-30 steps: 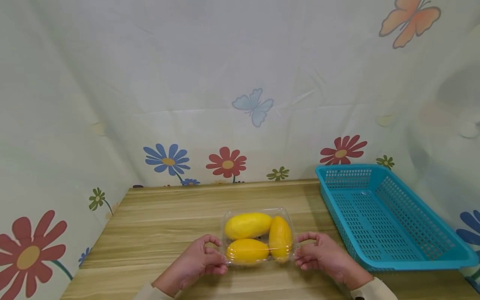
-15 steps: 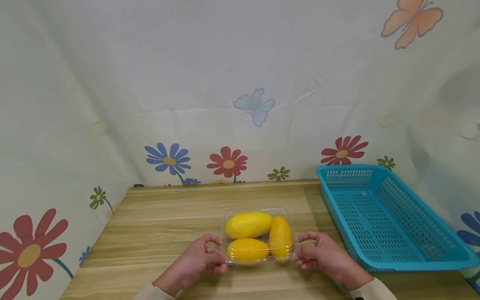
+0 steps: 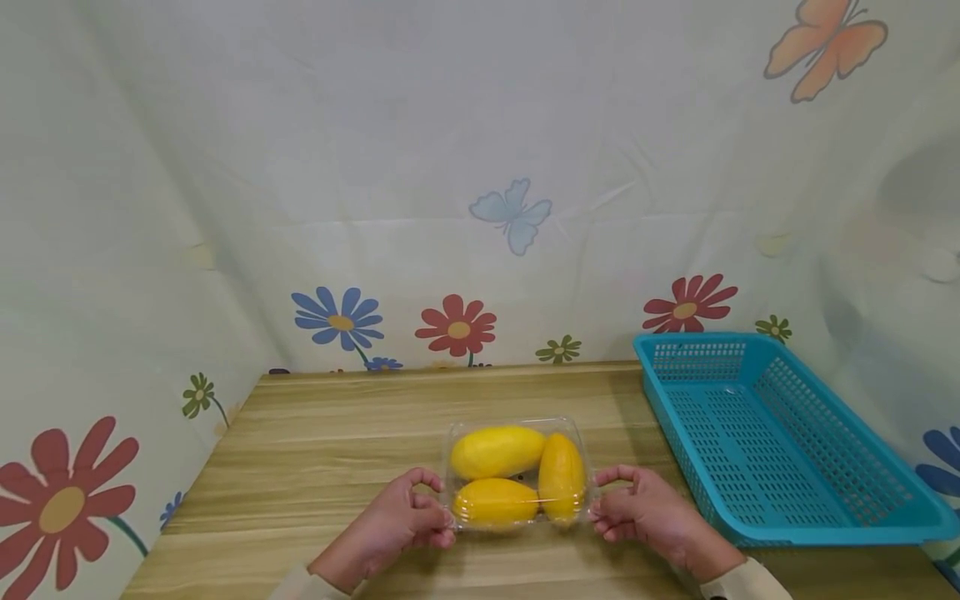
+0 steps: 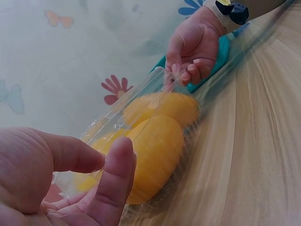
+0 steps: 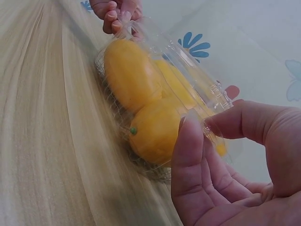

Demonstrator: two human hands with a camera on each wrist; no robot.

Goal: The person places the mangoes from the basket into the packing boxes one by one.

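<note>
A clear plastic clamshell box (image 3: pixel 525 524) lies near the front of the table, three yellow, mango-like fruits visible through its lid. Two of them, the back fruit (image 3: pixel 497 451) and the front fruit (image 3: pixel 495 501), lie crosswise; the right fruit (image 3: pixel 561 477) points front to back. At the box's front left corner my left hand (image 3: pixel 408 512) pinches the rim between thumb and fingers. My right hand (image 3: pixel 651 512) pinches the front right corner the same way. The right wrist view shows a green stem tip (image 5: pixel 133 131) on one fruit.
A blue-green perforated plastic basket (image 3: pixel 757 450) stands to the right, close beside my right forearm. Under everything is a wood-grain table (image 3: pixel 352 433). A pale curtain (image 3: pixel 390 125) printed with flowers and butterflies hangs behind and at the sides.
</note>
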